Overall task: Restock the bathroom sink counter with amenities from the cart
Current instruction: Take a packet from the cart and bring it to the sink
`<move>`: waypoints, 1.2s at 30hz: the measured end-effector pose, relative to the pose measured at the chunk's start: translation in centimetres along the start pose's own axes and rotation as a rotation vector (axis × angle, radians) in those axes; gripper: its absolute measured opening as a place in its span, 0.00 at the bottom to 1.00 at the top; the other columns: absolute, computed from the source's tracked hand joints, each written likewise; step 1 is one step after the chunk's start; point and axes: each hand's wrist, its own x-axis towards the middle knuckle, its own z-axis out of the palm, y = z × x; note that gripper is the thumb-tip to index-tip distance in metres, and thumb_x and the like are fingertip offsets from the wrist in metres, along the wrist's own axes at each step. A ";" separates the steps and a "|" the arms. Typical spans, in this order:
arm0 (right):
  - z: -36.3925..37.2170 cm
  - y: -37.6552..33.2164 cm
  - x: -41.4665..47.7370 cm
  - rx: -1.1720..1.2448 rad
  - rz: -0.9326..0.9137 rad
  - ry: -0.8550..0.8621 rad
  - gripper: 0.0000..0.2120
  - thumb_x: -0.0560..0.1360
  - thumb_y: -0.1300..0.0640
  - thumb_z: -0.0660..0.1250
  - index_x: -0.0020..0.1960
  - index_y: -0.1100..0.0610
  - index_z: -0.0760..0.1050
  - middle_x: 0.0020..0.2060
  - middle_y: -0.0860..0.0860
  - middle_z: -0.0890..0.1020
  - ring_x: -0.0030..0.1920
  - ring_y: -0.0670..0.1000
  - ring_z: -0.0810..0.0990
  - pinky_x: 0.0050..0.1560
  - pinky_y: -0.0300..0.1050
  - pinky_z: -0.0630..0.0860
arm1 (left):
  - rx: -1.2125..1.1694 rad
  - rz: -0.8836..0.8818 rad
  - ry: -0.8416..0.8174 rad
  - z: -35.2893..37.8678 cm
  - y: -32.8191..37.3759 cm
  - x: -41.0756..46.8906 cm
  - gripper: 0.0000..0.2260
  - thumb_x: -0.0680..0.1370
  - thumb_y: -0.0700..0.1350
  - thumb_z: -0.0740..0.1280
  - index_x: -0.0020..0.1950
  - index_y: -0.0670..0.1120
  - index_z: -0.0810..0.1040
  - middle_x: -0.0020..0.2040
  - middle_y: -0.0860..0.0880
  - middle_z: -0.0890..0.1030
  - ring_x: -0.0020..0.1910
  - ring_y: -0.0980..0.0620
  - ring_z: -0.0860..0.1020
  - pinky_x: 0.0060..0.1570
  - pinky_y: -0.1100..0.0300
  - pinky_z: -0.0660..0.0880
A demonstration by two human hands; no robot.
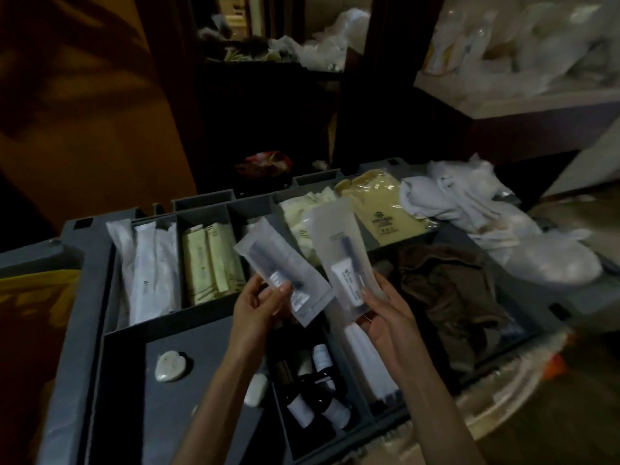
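Above the grey cart tray I hold two clear dental-kit packets. My left hand pinches the lower end of one packet, which shows a dark toothbrush. My right hand grips the second packet, with a small white tube and a dark brush inside. The two packets stand nearly upright, side by side. Below my hands, a compartment holds dark little bottles with white labels, and more white packets lie next to them.
Tray compartments hold long white sachets, cream packets, pale pouches and a yellow bag. Two white soaps lie on the flat front-left part. A brown cloth and white linen fill the right. A yellow bag hangs at left.
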 end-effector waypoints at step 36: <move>-21.8 -4.8 -43.1 0.146 -0.667 1.275 0.17 0.71 0.61 0.67 0.60 0.55 0.76 0.49 0.54 0.84 0.44 0.55 0.83 0.39 0.43 0.81 | 0.242 -0.566 -1.334 37.5 -10.3 -27.7 0.14 0.76 0.49 0.63 0.60 0.48 0.77 0.48 0.48 0.85 0.48 0.50 0.84 0.42 0.58 0.81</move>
